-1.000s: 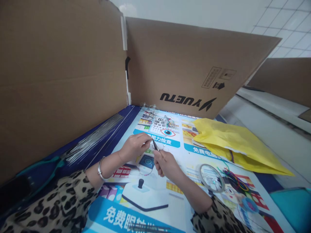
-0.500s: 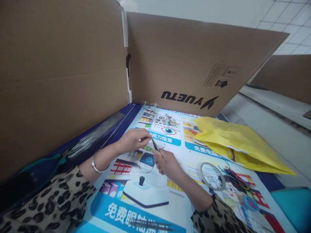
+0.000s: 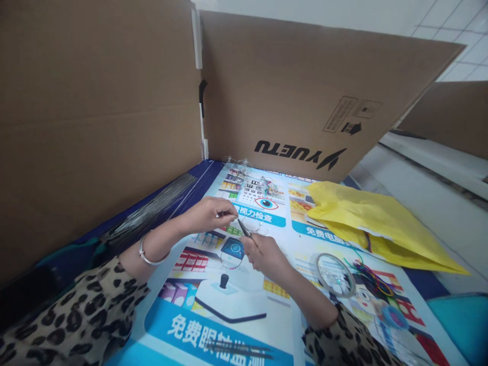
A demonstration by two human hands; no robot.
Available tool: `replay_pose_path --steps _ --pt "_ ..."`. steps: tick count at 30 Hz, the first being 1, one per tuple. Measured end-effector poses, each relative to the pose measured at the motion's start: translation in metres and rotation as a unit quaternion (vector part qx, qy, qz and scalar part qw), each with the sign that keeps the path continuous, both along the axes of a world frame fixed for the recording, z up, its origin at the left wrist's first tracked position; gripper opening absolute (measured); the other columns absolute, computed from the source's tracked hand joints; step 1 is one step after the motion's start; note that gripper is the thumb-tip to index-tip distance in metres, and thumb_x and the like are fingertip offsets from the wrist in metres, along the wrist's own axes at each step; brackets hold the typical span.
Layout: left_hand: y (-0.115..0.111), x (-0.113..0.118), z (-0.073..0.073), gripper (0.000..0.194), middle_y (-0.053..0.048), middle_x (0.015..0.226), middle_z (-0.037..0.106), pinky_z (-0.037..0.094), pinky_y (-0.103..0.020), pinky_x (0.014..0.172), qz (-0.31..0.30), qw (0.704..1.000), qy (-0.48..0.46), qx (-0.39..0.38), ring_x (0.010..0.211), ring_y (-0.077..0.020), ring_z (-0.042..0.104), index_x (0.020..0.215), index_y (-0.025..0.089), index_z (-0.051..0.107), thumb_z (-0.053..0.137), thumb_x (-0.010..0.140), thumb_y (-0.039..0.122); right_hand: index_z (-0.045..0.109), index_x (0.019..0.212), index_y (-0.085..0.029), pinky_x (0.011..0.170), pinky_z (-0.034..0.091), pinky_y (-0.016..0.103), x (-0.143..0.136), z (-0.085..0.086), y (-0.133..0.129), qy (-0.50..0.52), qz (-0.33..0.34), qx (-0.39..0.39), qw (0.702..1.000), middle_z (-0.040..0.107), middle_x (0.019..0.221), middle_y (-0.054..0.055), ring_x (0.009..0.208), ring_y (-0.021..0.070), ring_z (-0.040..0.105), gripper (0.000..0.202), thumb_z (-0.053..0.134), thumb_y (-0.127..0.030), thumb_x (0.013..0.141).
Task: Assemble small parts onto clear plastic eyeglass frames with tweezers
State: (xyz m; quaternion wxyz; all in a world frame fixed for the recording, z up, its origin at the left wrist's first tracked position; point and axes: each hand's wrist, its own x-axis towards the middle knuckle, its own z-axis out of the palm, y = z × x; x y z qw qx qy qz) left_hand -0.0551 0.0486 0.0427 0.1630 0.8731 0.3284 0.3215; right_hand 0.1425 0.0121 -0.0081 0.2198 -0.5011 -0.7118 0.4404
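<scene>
My left hand (image 3: 211, 214) is pinched closed at the middle of the table; a thin wire seems to run from its fingertips, but the piece itself is too small to tell. My right hand (image 3: 265, 254) grips a pair of small metal pliers (image 3: 244, 227), whose tips point up and left, close to my left fingertips. Below the hands hangs or lies a thin wire loop (image 3: 231, 260). A silver bangle (image 3: 147, 252) is round my left wrist.
Cardboard panels (image 3: 274, 91) stand at the left and back. A bundle of wires (image 3: 156, 206) lies left. To the right are a yellow bag (image 3: 381, 223), a ring-shaped coil (image 3: 335, 275), coloured cords (image 3: 373, 279) and a teal object (image 3: 461, 323). Tangled wire pieces (image 3: 263, 185) lie at the back.
My left hand has shifted slightly left and its fingertips are a little farther from the plier tips. My right hand still holds the pliers. The whole view has shifted slightly.
</scene>
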Motion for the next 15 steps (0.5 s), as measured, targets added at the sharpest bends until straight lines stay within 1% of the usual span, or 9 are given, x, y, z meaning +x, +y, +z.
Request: replay_pose_path --steps 3,6,10,15 --pt "0.0048 -0.0015 -0.0036 0.019 0.000 0.065 0.064 0.042 -0.017 0.055 0.000 0.997 -0.007 -0.072 0.058 -0.0085 0.057 0.077 0.016 0.063 0.047 0.081 0.027 0.044 0.063 -0.019 0.037 0.035 0.019 0.0000 -0.0022 0.0012 0.039 -0.011 -0.064 0.997 0.047 0.049 -0.003 0.037 0.0072 0.045 0.045 0.034 -0.061 0.079" --pt "0.0093 -0.0048 -0.0069 0.023 0.000 0.064 0.064 0.042 -0.017 0.055 0.000 0.994 0.011 -0.104 0.058 -0.0088 0.057 0.078 0.016 0.064 0.046 0.083 0.030 0.045 0.063 -0.019 0.034 0.035 0.019 0.0005 -0.0015 0.0030 0.063 -0.018 -0.113 0.991 0.047 0.048 -0.004 0.036 0.0074 0.045 0.045 0.036 -0.060 0.078" --pt "0.0110 -0.0084 -0.0067 0.026 0.000 0.063 0.064 0.040 -0.017 0.053 -0.014 0.991 0.061 -0.118 0.056 -0.0083 0.056 0.074 0.016 0.065 0.044 0.083 0.029 0.045 0.063 -0.018 0.033 0.035 0.018 0.0031 0.0019 0.0058 0.074 -0.010 -0.141 0.987 0.047 0.046 -0.004 0.035 0.0074 0.045 0.044 0.038 -0.058 0.078" --pt "0.0084 -0.0072 -0.0044 0.021 0.001 0.065 0.064 0.037 -0.017 0.052 -0.031 0.989 0.102 -0.098 0.055 -0.0077 0.055 0.079 0.017 0.066 0.045 0.081 0.021 0.046 0.063 -0.017 0.032 0.035 0.018 0.0055 0.0016 0.0089 0.062 -0.014 -0.142 0.988 0.047 0.046 -0.004 0.034 0.0070 0.045 0.045 0.038 -0.059 0.078"
